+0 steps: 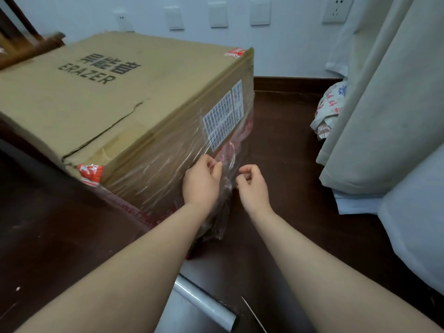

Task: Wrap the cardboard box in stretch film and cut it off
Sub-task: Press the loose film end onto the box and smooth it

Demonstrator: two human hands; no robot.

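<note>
A large cardboard box (pixel 96 97) stands on the dark wooden floor (pixel 283 145), its printed top facing up and its near side wall already covered in clear stretch film (pixel 165 169) that wrinkles and shines over the white label (pixel 222 118). Both hands work at the box's near vertical corner, low on the side wall. The left hand (pixel 201 181) lies against the wrapped face just left of that corner, its fingers curled and its thumb and fingertips pinching a gathered ridge of film. The right hand (pixel 252 183) hovers just beside the corner on the open-floor side, close to the left hand but not touching it; its fingers are curled in toward the thumb, and whether they hold a strand of film cannot be told, since the film is clear against the dark floor. Between the two hands a bunched, crinkled tail of film hangs down the corner toward the floor. Below the forearms, near the bottom edge of the view, lies the roll of film (pixel 204 306) on the floor — well apart from both hands. A pale curtain (pixel 374 104) hangs at right.
</note>
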